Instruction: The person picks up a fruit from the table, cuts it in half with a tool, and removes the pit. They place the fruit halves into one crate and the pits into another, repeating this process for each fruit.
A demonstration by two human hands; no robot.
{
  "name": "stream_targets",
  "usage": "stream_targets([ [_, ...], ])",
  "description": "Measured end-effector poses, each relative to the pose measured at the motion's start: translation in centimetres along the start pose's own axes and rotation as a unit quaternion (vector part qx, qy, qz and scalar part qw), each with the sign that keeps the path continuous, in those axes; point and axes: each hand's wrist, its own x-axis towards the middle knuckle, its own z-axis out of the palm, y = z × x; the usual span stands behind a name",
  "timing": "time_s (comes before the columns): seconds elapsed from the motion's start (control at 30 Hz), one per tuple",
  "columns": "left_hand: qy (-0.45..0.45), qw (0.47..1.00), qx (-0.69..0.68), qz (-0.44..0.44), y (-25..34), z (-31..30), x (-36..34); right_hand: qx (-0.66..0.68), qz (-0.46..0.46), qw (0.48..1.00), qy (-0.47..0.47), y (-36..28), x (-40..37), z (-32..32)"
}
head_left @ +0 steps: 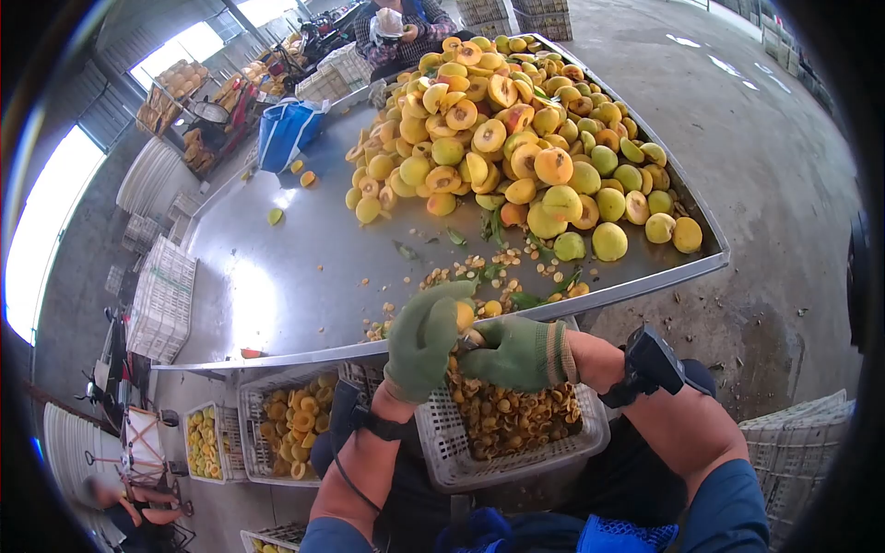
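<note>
My left hand (422,339), in a green knit glove, is closed around a yellow peach piece (465,316) just over the table's front edge. Close beside it my right hand (518,352), gloved alike, grips a small metal-ended tool (472,339) whose tip meets the fruit; its handle is hidden in the fist. Under both hands a grey plastic basket (454,468) holds a heap of brown-yellow pits and scraps (521,419). Beyond the hands, whole and halved yellow peaches (493,138) are piled on the metal table (304,240).
Loose seeds (470,272) and green leaves lie along the table's front. A blue bag (286,136) stands on its far left. Crates of peach halves (297,424) sit on the floor at left. A person (410,32) works across the table. Stacked crates (797,447) stand at right.
</note>
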Motion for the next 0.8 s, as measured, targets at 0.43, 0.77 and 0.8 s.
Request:
stream_targets([
  [0.43,-0.008,0.987,-0.150,-0.061,-1.7,0.0,-0.1,-0.042,0.015,0.999,0.006,-1.8,-0.6,-0.6],
  [0.77,-0.163,0.967,-0.135,-0.143,-0.1,-1.8,2.0,0.095,0.105,0.990,-0.024,-0.8,-0.2,-0.8],
  [0.8,-0.150,0.960,-0.182,-0.152,-0.1,-1.8,1.9,0.099,0.118,0.987,-0.037,-1.5,-0.6,-1.2],
])
